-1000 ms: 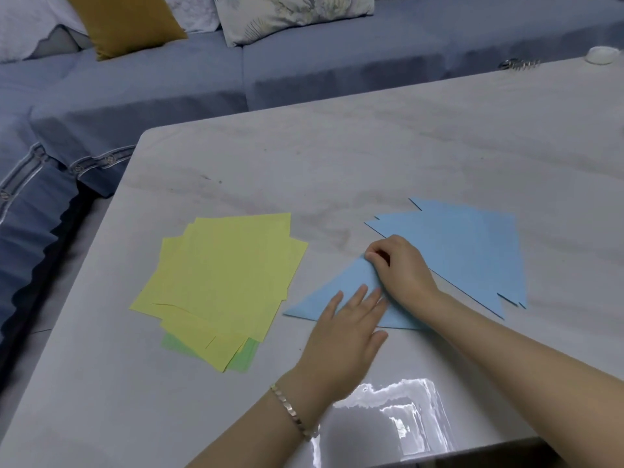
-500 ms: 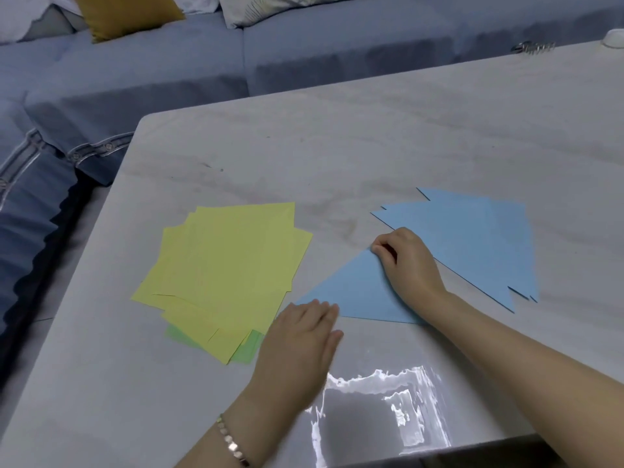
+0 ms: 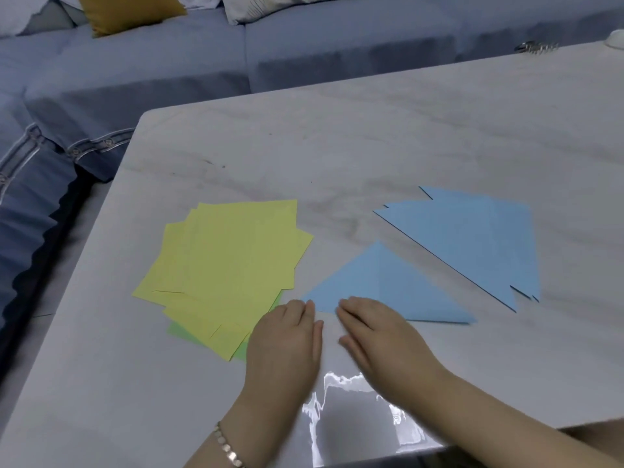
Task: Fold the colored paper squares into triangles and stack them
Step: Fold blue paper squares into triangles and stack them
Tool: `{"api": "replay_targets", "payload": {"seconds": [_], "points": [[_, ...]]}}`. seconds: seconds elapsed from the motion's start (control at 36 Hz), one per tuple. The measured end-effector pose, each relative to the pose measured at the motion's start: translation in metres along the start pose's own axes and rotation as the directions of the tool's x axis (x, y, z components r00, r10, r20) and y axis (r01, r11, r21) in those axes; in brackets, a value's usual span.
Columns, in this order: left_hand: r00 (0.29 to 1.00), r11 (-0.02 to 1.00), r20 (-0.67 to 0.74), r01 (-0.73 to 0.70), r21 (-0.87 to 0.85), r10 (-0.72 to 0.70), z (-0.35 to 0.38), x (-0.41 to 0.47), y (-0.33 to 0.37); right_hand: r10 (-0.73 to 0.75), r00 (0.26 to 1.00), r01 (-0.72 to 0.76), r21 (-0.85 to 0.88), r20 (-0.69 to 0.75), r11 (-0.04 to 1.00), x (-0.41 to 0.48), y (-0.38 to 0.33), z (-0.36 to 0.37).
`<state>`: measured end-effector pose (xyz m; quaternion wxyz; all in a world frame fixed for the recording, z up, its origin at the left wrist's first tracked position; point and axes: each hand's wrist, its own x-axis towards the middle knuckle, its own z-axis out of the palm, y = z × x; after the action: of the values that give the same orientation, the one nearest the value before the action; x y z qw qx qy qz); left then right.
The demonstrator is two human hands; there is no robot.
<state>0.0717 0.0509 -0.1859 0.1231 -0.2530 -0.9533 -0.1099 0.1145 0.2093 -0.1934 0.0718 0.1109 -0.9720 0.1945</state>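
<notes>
- A blue sofa wraps the far side and the 9 o'clock side, with a mustard cushion and a patterned cushion on it.
- The pale marbled surface has a rounded corner at 11 o'clock. Its left edge runs down toward 7 o'clock, and a wide bare stretch lies at 12 o'clock beyond the papers.
- A loose pile of yellow paper squares lies fanned at 10 o'clock of the hands, near the left edge but inside it.
- The stack of blue triangles sits at 2 o'clock, corners staggered, its long edge facing 7 o'clock.
- One folded blue triangle lies flat between pile and stack, apex toward 12 o'clock. A strip of bare surface parts it from the stack, and a narrower gap from the yellow pile.
- The right grip is flat with fingers straight, clasping nothing. Its fingertips rest on the folded triangle's near edge.
- The left grip is also flat and holds nothing, its fingertips at the triangle's 8 o'clock corner, its side over the yellow pile's near corner.
- A green sheet peeks from under the yellow pile at 6 o'clock.
- A bracelet circles the left wrist.
- A small metal object lies at the far edge, at 1 o'clock.
</notes>
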Motion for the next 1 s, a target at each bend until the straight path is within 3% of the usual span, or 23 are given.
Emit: {"api": "replay_targets", "payload": {"seconds": [0.19, 0.39, 0.56, 0.67, 0.72, 0.78, 0.86, 0.92, 1.0], "points": [[0.999, 1.000, -0.031, -0.011, 0.007, 0.011, 0.001, 0.002, -0.001, 0.131, 0.980, -0.146, -0.091, -0.150, 0.985, -0.046, 0.031, -0.029], [1.000, 1.000, -0.018, 0.005, 0.000, -0.005, -0.002, 0.003, -0.001, 0.312, 0.920, -0.337, -0.067, -0.239, 0.939, -0.075, 0.060, -0.050], [0.999, 0.999, 0.041, 0.030, -0.014, -0.029, -0.007, 0.003, 0.001, 0.484, 0.857, -0.506, -0.110, -0.179, 0.855, -0.046, 0.065, -0.079], [0.991, 0.997, 0.120, 0.064, -0.038, -0.059, -0.013, 0.005, 0.002, 0.647, 0.760, -0.646, -0.030, 0.059, 0.762, -0.003, 0.047, -0.077], [0.988, 0.995, 0.142, 0.064, -0.075, -0.053, -0.015, 0.005, 0.001, 0.661, 0.735, -0.648, -0.129, 0.152, 0.750, 0.013, 0.043, -0.071], [0.992, 0.983, 0.117, 0.071, -0.171, -0.052, -0.020, 0.008, -0.003, 0.684, 0.699, -0.650, -0.211, 0.211, 0.730, 0.023, 0.040, -0.068], [0.988, 0.971, 0.090, 0.143, -0.190, -0.128, -0.029, 0.015, -0.016, 0.717, 0.648, -0.710, -0.139, 0.255, 0.691, 0.028, 0.042, -0.065], [0.969, 0.961, 0.101, 0.238, -0.143, -0.225, -0.033, 0.019, -0.025, 0.719, 0.646, -0.733, -0.053, 0.254, 0.678, 0.026, 0.044, -0.064], [0.898, 0.912, 0.231, 0.402, -0.084, -0.375, -0.034, 0.024, -0.036, 0.663, 0.731, -0.678, 0.066, 0.162, 0.732, 0.018, 0.048, -0.062]]}}
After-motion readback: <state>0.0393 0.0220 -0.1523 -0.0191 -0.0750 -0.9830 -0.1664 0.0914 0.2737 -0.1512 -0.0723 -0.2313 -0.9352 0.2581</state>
